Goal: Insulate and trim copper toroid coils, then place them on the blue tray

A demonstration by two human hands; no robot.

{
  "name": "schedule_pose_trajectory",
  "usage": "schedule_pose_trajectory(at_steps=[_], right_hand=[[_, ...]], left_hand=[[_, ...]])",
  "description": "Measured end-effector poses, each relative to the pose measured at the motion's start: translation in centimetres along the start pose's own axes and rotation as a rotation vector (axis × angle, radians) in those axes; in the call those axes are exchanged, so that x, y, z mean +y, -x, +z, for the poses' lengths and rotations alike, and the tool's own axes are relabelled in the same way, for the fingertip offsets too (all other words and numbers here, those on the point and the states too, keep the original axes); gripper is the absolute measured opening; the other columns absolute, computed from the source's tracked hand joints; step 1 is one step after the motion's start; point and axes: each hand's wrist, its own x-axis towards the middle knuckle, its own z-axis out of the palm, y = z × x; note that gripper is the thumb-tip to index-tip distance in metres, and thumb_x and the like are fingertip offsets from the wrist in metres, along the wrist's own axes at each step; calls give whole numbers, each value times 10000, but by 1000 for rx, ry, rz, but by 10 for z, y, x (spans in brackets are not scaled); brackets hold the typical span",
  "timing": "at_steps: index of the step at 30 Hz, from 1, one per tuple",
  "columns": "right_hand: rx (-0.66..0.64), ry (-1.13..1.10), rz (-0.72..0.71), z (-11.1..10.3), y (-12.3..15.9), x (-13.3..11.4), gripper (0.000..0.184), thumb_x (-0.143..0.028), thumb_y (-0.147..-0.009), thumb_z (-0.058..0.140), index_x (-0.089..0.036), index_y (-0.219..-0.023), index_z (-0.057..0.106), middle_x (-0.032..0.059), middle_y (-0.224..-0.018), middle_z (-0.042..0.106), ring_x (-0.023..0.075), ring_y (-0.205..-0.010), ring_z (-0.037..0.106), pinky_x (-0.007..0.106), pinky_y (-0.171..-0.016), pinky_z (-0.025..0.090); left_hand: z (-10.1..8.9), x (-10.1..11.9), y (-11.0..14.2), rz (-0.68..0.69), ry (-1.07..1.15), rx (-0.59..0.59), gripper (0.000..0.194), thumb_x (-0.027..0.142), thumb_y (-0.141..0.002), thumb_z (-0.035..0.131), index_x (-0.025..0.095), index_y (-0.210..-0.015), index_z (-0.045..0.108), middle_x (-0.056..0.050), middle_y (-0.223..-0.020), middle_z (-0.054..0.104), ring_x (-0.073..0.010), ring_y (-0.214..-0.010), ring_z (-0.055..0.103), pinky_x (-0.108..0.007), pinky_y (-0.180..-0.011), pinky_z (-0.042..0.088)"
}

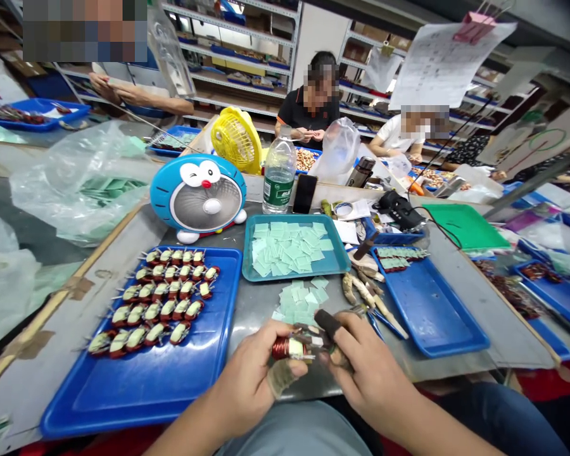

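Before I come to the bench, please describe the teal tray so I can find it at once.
Find the blue cartoon-faced fan on the bench. Right of it and lower, between the left blue tray and the right blue tray, lies the teal tray. Unlike these neighbours, it holds loose pale green squares.

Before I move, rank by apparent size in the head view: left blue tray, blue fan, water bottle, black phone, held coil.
1. Left blue tray
2. Blue fan
3. Water bottle
4. Black phone, held coil: too alike to rank; the coil is nearer.
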Motion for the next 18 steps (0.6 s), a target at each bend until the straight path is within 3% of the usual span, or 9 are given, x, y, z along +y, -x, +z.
schedule_pose_trajectory(at_steps=[5,8,13,16,18], right_hand=[[92,171,-127,1,-5,9,151,-121,-904,531,-207,-1021,572,106,-1103,574,251,-899,524,394,-751,472],[157,198,-169,6,-6,11,146,-104,-896,510,-197,-983,582,106,-1054,584,239,-861,512,370,-723,457],[80,-12,-52,5,-2,10,237,-132,-933,530,-228,-1146,570,86,-1147,583,236,-982,559,370,-831,490],[96,-188,109,8,7,11,64,-267,-999,526,-225,-1037,555,58,-1032,600,204,-920,591,325,-797,506],[83,-321,221,13,14,9,109,-333,-1001,538,-225,-996,543,27,-926,602,187,-843,600,299,-752,514]], left_hand=[[11,1,3,-5,29,11,295,500,-1020,515,227,-1127,549,-19,-889,670,-178,-778,615,-264,-714,444],[18,1,6,-37,127,78,346,540,-1029,469,220,-1131,554,-21,-852,667,-175,-739,610,-261,-678,453],[14,2,6,-16,61,104,333,511,-1018,516,224,-1176,577,-42,-938,681,-187,-792,628,-274,-729,468],[12,-2,5,-85,132,126,427,550,-1004,520,232,-1288,545,-64,-1011,679,-213,-880,641,-299,-801,488],[14,-6,5,-139,292,160,546,616,-1007,438,225,-1381,506,-74,-1020,672,-220,-904,632,-325,-853,503]])
